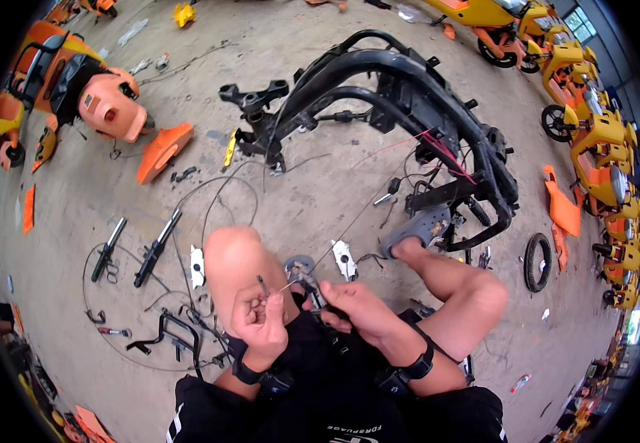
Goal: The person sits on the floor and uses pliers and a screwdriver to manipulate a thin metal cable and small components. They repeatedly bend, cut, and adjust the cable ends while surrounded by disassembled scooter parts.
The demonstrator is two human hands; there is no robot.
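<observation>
Over my lap, my left hand is closed in a pinch on a thin wire. A short dark rod-like end sticks up by its fingers; I cannot tell its kind. My right hand is closed round a small dark and silver metal part, whose lower side the fingers hide. The wire runs between the two hands, close to this part. Beyond my knees a bare black scooter frame lies on the floor, with loose red wires hanging from it.
Two black-and-silver fork tubes, a black bent-tube bracket and loose cables lie to the left. White pieces lie near my feet. A tyre and orange panels lie right. Yellow scooters line the right side.
</observation>
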